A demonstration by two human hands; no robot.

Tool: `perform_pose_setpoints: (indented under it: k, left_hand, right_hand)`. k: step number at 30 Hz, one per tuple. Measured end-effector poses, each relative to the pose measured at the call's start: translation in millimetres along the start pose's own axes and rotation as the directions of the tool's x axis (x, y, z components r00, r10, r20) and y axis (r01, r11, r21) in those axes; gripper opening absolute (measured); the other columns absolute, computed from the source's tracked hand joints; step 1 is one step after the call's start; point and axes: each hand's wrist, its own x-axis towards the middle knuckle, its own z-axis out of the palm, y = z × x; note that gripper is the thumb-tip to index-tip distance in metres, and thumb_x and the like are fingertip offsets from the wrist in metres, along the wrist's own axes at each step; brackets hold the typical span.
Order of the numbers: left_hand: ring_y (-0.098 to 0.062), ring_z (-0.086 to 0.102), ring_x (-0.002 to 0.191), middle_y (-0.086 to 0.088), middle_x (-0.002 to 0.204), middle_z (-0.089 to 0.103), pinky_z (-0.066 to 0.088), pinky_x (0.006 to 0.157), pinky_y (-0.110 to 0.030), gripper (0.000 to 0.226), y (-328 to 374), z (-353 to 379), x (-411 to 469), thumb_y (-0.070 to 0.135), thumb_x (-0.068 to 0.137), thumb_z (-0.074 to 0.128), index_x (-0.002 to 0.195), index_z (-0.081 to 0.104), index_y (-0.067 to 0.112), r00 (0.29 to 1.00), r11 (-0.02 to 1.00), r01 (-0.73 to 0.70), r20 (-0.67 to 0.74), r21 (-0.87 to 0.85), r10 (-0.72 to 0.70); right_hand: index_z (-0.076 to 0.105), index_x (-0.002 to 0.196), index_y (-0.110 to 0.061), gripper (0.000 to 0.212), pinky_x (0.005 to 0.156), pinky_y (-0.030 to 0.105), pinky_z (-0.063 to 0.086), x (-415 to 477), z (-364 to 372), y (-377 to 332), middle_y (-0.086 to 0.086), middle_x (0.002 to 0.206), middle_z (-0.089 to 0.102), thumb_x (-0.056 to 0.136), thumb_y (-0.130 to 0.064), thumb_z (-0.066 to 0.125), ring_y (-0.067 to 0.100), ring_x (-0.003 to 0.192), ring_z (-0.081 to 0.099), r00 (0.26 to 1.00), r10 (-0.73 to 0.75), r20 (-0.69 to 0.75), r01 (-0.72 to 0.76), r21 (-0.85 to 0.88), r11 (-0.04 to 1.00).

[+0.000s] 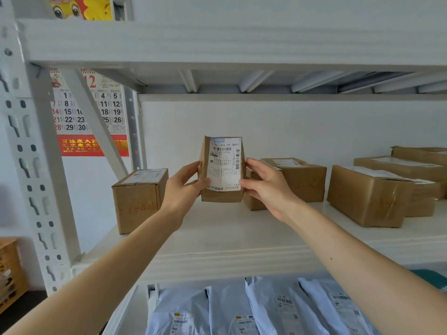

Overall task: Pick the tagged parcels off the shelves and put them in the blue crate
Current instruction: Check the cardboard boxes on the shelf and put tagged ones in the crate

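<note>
My left hand (pixel 183 187) and right hand (pixel 263 187) each grip one side of the parcel (pixel 223 165), thumbs on its front and fingers curled round its edges. They hold it upright over the middle of the shelf (pixel 229 238), back from the front edge. A box (pixel 137 199) stands near the shelf's left end, just beside my left wrist. More boxes (pixel 367 197) sit behind my right hand and toward the right end. Pale mailers (pixel 266 308) lie below. The parcel is small brown cardboard, its creased white barcode label facing me.
</note>
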Motion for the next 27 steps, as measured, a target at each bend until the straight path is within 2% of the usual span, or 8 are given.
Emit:
perform_pose_setpoints:
  k: [4,11,14,17,19,21,23,27]
  left_hand:
    - [0.000,0.063,0.099,0.017,0.117,0.062,0.051,0.094,-0.031,0.050,4.7,-1.1,-2.7,0.006,0.086,0.067,0.129,0.056,0.028,0.998,0.998,-0.060,0.006,-0.004,0.060]
    - [-0.012,0.063,0.106,0.014,0.120,0.064,0.053,0.092,-0.032,0.049,5.5,-3.2,-4.3,0.007,0.085,0.069,0.127,0.058,0.027,0.997,0.997,-0.077,-0.016,0.014,0.077]
    - [-0.010,0.065,0.102,0.012,0.118,0.064,0.054,0.090,-0.031,0.047,1.8,-6.3,-5.9,0.008,0.085,0.069,0.127,0.058,0.025,0.997,0.997,-0.064,-0.034,0.032,0.065]
    - [-0.006,0.065,0.096,0.013,0.112,0.064,0.054,0.089,-0.030,0.041,-4.6,-9.7,-7.3,0.014,0.087,0.067,0.127,0.059,0.022,0.997,0.995,-0.028,-0.065,0.096,0.034]
    - [-0.012,0.064,0.103,0.010,0.118,0.064,0.052,0.094,-0.036,0.037,-11.0,-13.3,-7.3,0.018,0.089,0.065,0.126,0.060,0.022,0.996,0.989,0.028,-0.092,0.149,-0.014]
    - [-0.017,0.061,0.111,0.006,0.120,0.066,0.048,0.100,-0.042,0.033,-15.9,-18.5,-7.9,0.021,0.090,0.063,0.122,0.062,0.023,0.992,0.980,0.097,-0.094,0.175,-0.081]
    - [-0.018,0.060,0.112,0.004,0.117,0.067,0.046,0.102,-0.042,0.032,-19.7,-24.6,-10.1,0.018,0.091,0.060,0.123,0.063,0.022,0.987,0.969,0.159,-0.061,0.190,-0.150]
    - [-0.015,0.060,0.103,0.006,0.109,0.067,0.051,0.090,-0.030,0.032,-21.3,-31.2,-13.4,0.014,0.095,0.053,0.125,0.061,0.018,0.983,0.953,0.182,-0.025,0.242,-0.182]
  right_hand:
    - [0.045,0.140,-0.022,0.066,0.090,0.025,0.050,-0.7,-1.0,-6.7,-0.004,0.147,0.043,0.084,0.008,0.063,0.003,0.101,0.062,0.999,-0.052,-0.013,0.052,0.001,0.999]
    - [0.050,0.133,-0.024,0.062,0.091,0.028,0.052,-2.8,1.1,-10.2,-0.002,0.142,0.047,0.082,0.009,0.064,0.003,0.096,0.064,0.997,-0.070,-0.024,0.071,0.003,0.998]
    - [0.051,0.130,-0.024,0.058,0.083,0.024,0.052,-1.0,4.5,-5.9,-0.004,0.138,0.049,0.083,0.007,0.065,0.002,0.095,0.063,0.999,-0.035,-0.007,0.035,0.012,0.999]
    - [0.056,0.112,-0.030,0.047,0.081,0.026,0.053,0.8,11.8,0.2,-0.005,0.135,0.052,0.084,0.006,0.064,0.009,0.109,0.060,1.000,0.019,0.024,-0.020,0.017,1.000]
    - [0.057,0.102,-0.032,0.041,0.082,0.030,0.054,3.1,18.2,6.3,-0.004,0.130,0.054,0.085,0.006,0.062,0.016,0.114,0.058,0.995,0.083,0.046,-0.084,0.021,0.996]
    - [0.060,0.112,-0.022,0.036,0.082,0.033,0.055,6.5,24.2,14.1,0.000,0.131,0.056,0.087,0.004,0.062,0.019,0.110,0.060,0.984,0.170,0.048,-0.171,0.013,0.985]
    - [0.055,0.128,-0.011,0.044,0.077,0.032,0.055,9.9,31.0,20.9,0.008,0.128,0.059,0.087,0.001,0.062,0.021,0.106,0.062,0.963,0.269,0.034,-0.270,0.014,0.963]
    - [0.059,0.122,-0.009,0.034,0.076,0.030,0.053,16.8,42.9,24.3,0.011,0.120,0.062,0.088,-0.008,0.065,0.025,0.110,0.059,0.930,0.368,-0.008,-0.368,0.009,0.930]
